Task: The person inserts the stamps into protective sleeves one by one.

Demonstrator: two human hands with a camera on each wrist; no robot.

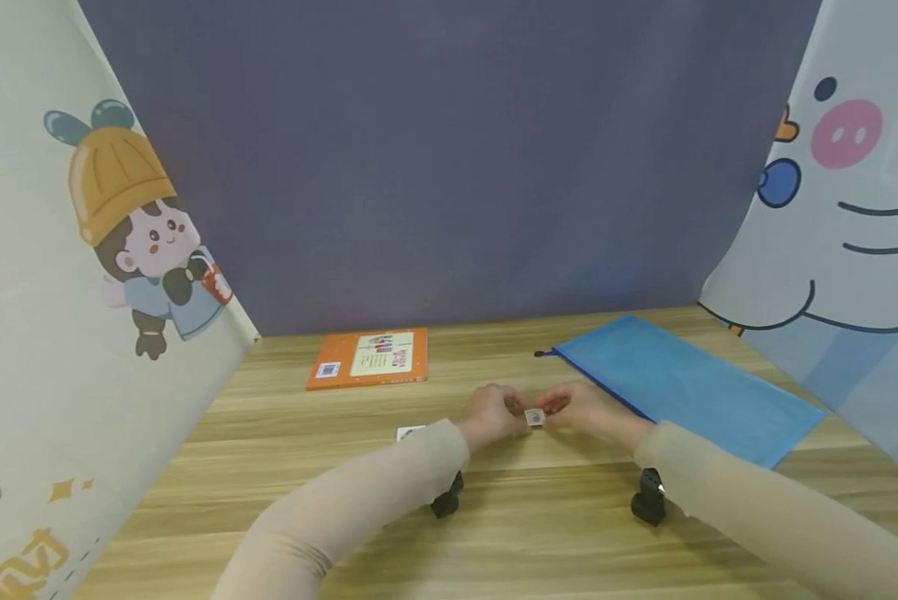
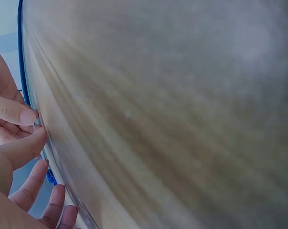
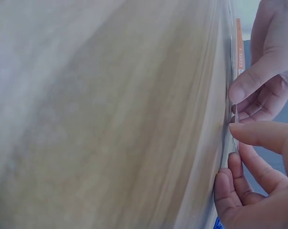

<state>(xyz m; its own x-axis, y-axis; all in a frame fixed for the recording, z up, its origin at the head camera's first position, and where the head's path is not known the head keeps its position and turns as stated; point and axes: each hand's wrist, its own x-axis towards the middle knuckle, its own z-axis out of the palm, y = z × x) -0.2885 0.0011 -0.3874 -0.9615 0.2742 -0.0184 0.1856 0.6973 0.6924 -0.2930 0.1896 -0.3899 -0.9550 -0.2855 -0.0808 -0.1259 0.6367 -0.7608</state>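
A light wooden table (image 1: pixel 284 467) fills the lower half of the head view, closed in behind by a dark purple backdrop (image 1: pixel 449 167). A cream curtain (image 1: pixel 82 292) on the left is printed with a cartoon child in a yellow hat; the curtain on the right (image 1: pixel 854 208) shows a pale blue cartoon animal with a pink snout. A blue zip pouch (image 1: pixel 689 387) lies flat on the right side of the table, its zipper pull toward the centre. An orange book (image 1: pixel 369 358) lies flat near the back edge, with a QR code and a pale panel on its cover; the print there is too small to read. A small white card (image 1: pixel 410 432) lies on the table just beside the left sleeve.

At the table's centre, the left hand (image 1: pixel 491 414) and right hand (image 1: pixel 580 408) meet, and 2 sets of fingertips pinch a tiny square card (image 1: pixel 535 417) between them, just above the wood. It bears a small dark mark that cannot be read. The right wrist view shows a thumb (image 3: pixel 261 133) and forefinger closed on its thin edge.
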